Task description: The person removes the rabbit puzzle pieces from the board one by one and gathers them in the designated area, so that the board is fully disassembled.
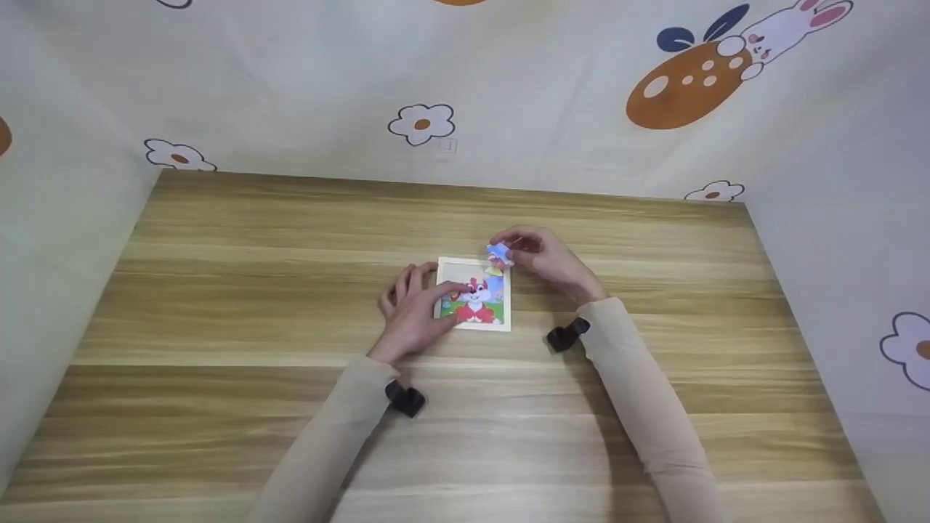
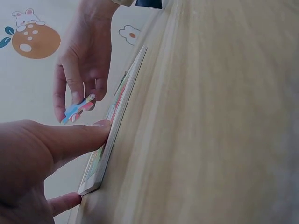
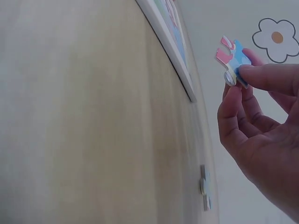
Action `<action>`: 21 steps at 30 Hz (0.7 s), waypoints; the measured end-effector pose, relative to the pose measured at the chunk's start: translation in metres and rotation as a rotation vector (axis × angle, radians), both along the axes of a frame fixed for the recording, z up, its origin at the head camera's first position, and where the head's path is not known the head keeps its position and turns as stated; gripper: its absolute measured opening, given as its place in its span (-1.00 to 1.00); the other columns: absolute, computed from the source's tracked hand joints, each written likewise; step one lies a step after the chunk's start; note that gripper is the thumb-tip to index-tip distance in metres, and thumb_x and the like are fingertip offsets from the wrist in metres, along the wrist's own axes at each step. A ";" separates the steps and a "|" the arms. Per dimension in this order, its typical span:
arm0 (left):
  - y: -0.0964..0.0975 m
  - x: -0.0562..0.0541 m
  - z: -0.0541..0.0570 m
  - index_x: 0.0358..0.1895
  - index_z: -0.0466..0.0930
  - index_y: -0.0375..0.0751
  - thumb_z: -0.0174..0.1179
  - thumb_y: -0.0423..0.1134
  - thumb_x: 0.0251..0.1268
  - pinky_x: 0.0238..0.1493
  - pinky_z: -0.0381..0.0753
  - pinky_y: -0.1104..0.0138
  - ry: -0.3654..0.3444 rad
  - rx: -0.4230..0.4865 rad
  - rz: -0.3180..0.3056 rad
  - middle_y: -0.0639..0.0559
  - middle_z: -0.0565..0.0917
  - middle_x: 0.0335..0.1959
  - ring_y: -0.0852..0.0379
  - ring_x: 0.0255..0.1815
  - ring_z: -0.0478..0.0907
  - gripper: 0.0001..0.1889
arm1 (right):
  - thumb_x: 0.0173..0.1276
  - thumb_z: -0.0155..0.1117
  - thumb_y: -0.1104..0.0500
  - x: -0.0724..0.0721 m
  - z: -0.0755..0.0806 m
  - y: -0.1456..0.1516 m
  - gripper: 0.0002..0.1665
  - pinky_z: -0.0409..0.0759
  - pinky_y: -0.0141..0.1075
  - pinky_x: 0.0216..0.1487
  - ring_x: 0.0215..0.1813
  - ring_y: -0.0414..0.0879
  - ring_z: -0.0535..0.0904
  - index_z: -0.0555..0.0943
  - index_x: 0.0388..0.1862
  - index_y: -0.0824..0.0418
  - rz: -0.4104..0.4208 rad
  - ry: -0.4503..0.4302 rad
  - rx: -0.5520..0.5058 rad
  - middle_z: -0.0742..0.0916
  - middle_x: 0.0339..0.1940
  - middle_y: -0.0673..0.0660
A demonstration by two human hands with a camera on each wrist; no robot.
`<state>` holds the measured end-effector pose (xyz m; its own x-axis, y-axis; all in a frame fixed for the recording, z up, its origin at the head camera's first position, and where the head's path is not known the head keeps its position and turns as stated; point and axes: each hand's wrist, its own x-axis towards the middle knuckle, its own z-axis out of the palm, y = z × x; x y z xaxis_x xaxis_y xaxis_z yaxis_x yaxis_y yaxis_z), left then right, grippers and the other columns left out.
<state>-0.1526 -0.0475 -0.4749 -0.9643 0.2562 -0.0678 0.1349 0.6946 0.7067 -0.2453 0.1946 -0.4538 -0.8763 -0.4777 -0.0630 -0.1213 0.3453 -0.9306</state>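
A small jigsaw puzzle [image 1: 476, 325] in a pale frame lies on the table, with a red and white cartoon animal in its picture. Bare backing shows in its upper left part. My left hand [image 1: 414, 312] rests at the left side, thumb and forefinger extended over the picture and the other fingers by the frame's left edge. Above the upper right corner, my right hand [image 1: 545, 258] pinches a puzzle piece [image 3: 237, 58] between thumb and fingers. This piece is blue and pink, held tilted and clear of the frame in the right wrist view.
Another puzzle piece [image 3: 204, 187] lies on the table in the right wrist view, beyond the frame. The wood-grain table [image 1: 254, 290] meets patterned cloth walls [image 1: 305, 94] at the back and sides. Black wrist cameras [image 1: 405, 399] sit on both sleeves.
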 end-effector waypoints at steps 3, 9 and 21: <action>0.000 0.000 -0.001 0.15 0.60 0.23 0.35 -0.20 0.13 0.24 -0.36 -0.24 0.001 -0.006 0.000 -0.11 0.11 0.45 -0.24 0.48 -0.23 -0.53 | 0.33 0.14 0.38 0.000 0.002 0.006 -0.65 0.48 -0.23 -0.13 -0.10 0.01 0.53 0.63 0.07 0.26 -0.016 0.001 -0.016 0.68 -0.01 0.13; 0.000 0.000 -0.002 0.15 0.60 0.25 0.35 -0.21 0.12 0.26 -0.36 -0.22 -0.004 -0.013 0.003 -0.10 0.11 0.45 -0.23 0.48 -0.24 -0.53 | 0.35 0.15 0.39 -0.002 0.005 0.018 -0.64 0.50 -0.27 -0.18 -0.11 0.00 0.55 0.61 0.11 0.30 -0.028 -0.012 -0.021 0.67 0.06 0.17; 0.001 0.001 -0.002 0.13 0.60 0.26 0.36 -0.12 0.16 0.24 -0.37 -0.22 0.006 -0.003 0.004 -0.08 0.11 0.45 -0.22 0.48 -0.23 -0.58 | 0.33 0.08 0.49 0.004 0.021 0.036 -0.63 0.49 -0.30 -0.07 -0.04 0.06 0.55 0.54 0.12 0.49 -0.054 -0.021 -0.009 0.61 0.10 0.38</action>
